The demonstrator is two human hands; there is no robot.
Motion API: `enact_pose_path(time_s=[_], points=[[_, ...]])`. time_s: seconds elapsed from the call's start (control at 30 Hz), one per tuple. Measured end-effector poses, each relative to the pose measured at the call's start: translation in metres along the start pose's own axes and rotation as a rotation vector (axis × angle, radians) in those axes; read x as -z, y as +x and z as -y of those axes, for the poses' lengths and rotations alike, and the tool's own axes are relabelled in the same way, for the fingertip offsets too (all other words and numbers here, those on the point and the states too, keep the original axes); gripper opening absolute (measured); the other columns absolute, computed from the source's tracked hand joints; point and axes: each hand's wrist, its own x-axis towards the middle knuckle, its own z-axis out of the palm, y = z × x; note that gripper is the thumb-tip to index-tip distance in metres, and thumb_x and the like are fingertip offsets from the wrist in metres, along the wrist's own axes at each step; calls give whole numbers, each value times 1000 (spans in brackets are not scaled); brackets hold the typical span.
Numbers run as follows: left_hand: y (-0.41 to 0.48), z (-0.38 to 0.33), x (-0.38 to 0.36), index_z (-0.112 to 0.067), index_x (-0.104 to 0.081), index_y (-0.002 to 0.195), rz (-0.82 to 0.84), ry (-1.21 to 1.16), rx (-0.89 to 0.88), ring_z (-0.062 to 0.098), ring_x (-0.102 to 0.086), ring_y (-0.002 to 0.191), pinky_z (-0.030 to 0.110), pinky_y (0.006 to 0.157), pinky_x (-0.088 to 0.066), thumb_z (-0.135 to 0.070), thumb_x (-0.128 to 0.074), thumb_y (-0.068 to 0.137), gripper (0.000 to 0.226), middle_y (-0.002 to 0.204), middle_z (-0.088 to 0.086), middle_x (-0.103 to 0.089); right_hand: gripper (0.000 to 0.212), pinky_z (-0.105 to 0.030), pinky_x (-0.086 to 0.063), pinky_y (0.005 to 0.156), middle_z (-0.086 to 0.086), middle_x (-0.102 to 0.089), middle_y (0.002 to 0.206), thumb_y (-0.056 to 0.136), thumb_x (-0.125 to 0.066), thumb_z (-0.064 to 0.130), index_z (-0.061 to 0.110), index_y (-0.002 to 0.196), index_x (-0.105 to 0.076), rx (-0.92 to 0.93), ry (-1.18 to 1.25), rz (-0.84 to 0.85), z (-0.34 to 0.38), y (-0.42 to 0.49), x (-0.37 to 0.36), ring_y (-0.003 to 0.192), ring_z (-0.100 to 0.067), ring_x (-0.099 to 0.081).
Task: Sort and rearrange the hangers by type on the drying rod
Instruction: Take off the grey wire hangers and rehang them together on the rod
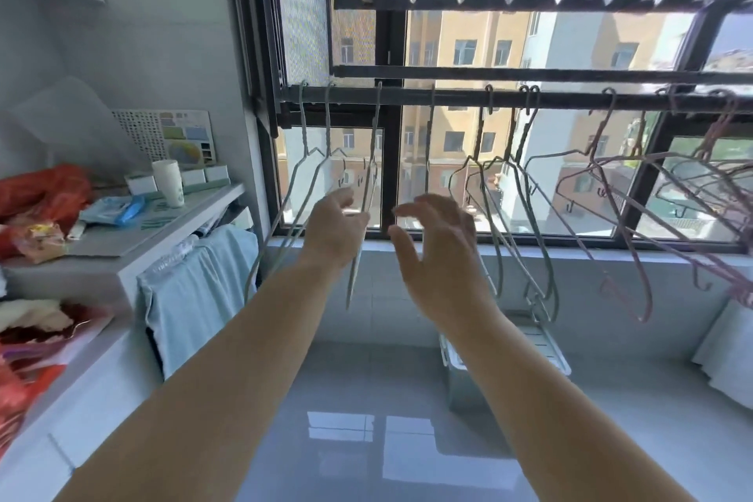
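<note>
**At the window rod, one hand on a hanger, the other free**

Just above both raised hands, the dark drying rod [448, 96] runs across the window, with wire hangers hooked along it. The left hand [336, 228] is seen from the back with its fingers curled forward. A grey hanger [374, 143], seen edge-on, slants down from its hook on the rod, passes behind that hand and comes out again below the wrist. The fingers seem to be closed round its wire, though the hand itself hides the contact. The right hand [436, 253] is just beside the left, palm turned inward. Its fingers are spread and lightly bent, its thumb stands apart, and it holds nothing.

Straight above the right hand's fingertips, a thin hanger [430, 134] drops from the rod, and its lower part is lost behind the fingers. Outward from the left hand, two grey-green hangers [303, 134] hang side by side, their shoulders spreading down past the forearm. On the far side of the right hand, a bunch of grey hangers [509, 175] hangs close together, hooks nearly touching and frames overlapping. Beyond that bunch, well away from either hand, several pink hangers [711, 139] hang tangled at differing angles.

Below and outward of the left arm stands a white shelf [134, 245] carrying a white cup [168, 181] and a red bag [40, 192]. A pale blue cloth [191, 289] is draped over the shelf's front edge. Under the right forearm, a grey-green box [468, 379] sits on the glossy floor.
</note>
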Motion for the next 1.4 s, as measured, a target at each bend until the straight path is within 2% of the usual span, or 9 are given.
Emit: enact_pose_path(time_s=[0.13,0.27,0.4,0.53,0.7,0.87,1.03,1.2,1.4], points=[[-17,-18,-15,-7,-46,131,-91,129,-326,20,-54,113,18,97,-39,-7,-60,85,48,125,10,-58,56,-25,-39,91,-6,-40,139,89,-56,23,15,138,-30,-346,259,116,-27,13,-1,125,-22,-40],[-17,-27,-35,-4,-38,135,151,141,-186,25,-46,126,37,108,-36,-15,-55,90,50,136,14,-48,55,-9,-42,53,-2,-61,122,90,-55,17,12,139,-29,-488,527,303,-35,4,-15,100,-20,-61],[-14,-19,-47,-9,-53,117,247,165,-38,27,-53,115,35,99,-38,-13,-51,91,27,120,14,-58,36,-31,-51,74,-13,-68,103,91,-49,6,8,127,-47,-420,622,276,-35,-4,-27,86,-23,-67],[-16,-18,-52,-14,-60,88,242,-17,-2,26,-64,97,41,94,-48,-2,-58,84,13,99,11,-68,32,-27,-54,63,-12,-64,84,92,-43,-4,15,116,-52,-374,769,215,-38,-10,-19,51,-10,-64],[-17,-28,-61,-1,-62,101,264,-114,11,26,-65,97,43,94,-49,-1,-59,84,17,101,13,-68,33,-40,-54,72,-4,-62,73,93,-43,-3,20,116,-51,-362,768,182,-46,-9,-8,48,-6,-63],[-14,-32,-64,-17,-58,79,232,-127,-5,25,-65,95,44,92,-51,0,-58,84,17,94,8,-67,34,-36,-55,68,-1,-62,70,93,-42,-2,12,122,-52,-372,752,187,-51,0,-5,49,-8,-63],[-13,-26,-62,-23,-55,68,202,-108,-6,27,-66,95,45,91,-50,-1,-59,84,28,94,12,-68,32,-30,-55,63,-1,-60,69,93,-40,-3,23,109,-52,-354,764,217,-46,-1,-5,47,-7,-62],[-15,-23,-61,-18,-59,76,177,-95,-8,29,-65,95,44,91,-50,-2,-59,84,18,96,16,-68,39,-43,-55,74,-2,-61,71,93,-41,-2,27,117,-51,-359,718,217,-45,-4,-10,50,-10,-63],[-16,-17,-56,-5,-63,101,163,-126,-3,20,-65,94,30,88,-51,-2,-58,85,17,95,7,-68,40,-36,-53,67,-1,-60,71,93,-40,-2,18,125,-51,-351,718,237,-43,-5,-12,48,-8,-61]])
